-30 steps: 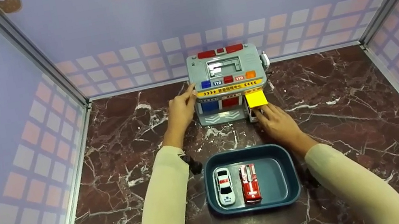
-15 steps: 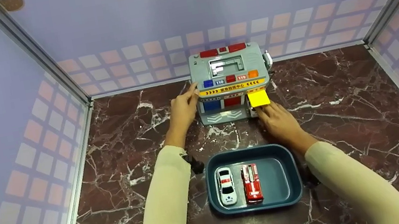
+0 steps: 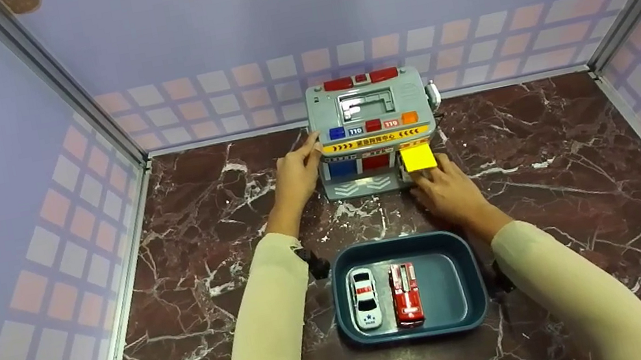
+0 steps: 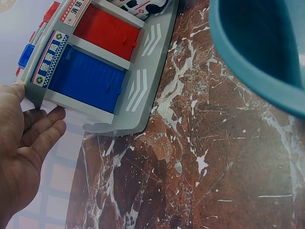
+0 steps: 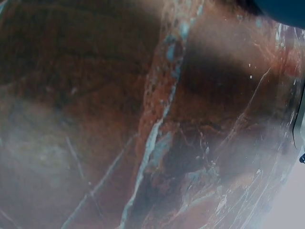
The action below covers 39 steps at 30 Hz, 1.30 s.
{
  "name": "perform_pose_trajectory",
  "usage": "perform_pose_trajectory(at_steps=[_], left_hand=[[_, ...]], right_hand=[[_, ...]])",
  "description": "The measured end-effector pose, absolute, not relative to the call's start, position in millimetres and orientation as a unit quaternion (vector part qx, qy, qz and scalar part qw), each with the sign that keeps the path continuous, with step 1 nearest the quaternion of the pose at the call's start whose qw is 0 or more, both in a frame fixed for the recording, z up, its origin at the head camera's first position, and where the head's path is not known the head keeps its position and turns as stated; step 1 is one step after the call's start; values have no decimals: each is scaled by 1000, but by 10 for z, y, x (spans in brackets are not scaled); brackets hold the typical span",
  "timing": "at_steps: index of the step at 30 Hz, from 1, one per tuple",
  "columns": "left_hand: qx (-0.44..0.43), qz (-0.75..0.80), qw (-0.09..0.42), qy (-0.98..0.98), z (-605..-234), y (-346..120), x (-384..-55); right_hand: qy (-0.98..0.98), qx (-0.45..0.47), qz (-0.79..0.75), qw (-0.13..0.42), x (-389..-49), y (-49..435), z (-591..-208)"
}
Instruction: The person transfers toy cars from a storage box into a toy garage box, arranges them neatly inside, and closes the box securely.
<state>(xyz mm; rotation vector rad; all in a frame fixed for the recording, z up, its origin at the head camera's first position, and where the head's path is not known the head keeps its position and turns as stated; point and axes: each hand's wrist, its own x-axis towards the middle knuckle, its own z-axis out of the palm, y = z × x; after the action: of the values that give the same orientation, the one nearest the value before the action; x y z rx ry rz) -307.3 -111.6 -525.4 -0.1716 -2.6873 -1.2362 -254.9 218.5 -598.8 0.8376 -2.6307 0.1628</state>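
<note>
A grey toy emergency station [image 3: 368, 112] stands by the back wall, with a blue door [image 4: 88, 78] and a red door [image 4: 107, 33] down. Its yellow door [image 3: 418, 158] is raised. My left hand [image 3: 296, 178] touches the station's left side, one fingertip on the roof edge and the others against the side below. My right hand [image 3: 444, 188] is at the yellow door, fingertips reaching underneath it and partly hidden. A white toy car [image 4: 143, 5] with red and black markings shows at the top of the left wrist view, by the third bay; the head view mostly hides it.
A dark teal tub [image 3: 417, 332] stands in front of the station, between the forearms. Inside lie a white police car [image 3: 366, 298] and a red fire truck [image 3: 407, 296]. Patterned wall panels enclose the marbled tabletop [image 3: 186, 243] at the back and both sides.
The white toy car has slid inward under the yellow door, with my right fingers following it. My left hand stays at the station. The whole head view has shifted slightly.
</note>
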Motion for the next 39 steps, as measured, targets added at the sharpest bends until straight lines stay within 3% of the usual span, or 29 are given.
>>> perform_pose_trajectory(at_steps=[17, 39], left_hand=[[-59, -412, 87, -905, -5255, -1144, -3063], [-60, -413, 89, -904, -5259, -1120, -3059]], right_hand=[[-968, 246, 14, 53, -2618, 2137, -5873], [-976, 216, 25, -9, -2846, 2125, -5735]])
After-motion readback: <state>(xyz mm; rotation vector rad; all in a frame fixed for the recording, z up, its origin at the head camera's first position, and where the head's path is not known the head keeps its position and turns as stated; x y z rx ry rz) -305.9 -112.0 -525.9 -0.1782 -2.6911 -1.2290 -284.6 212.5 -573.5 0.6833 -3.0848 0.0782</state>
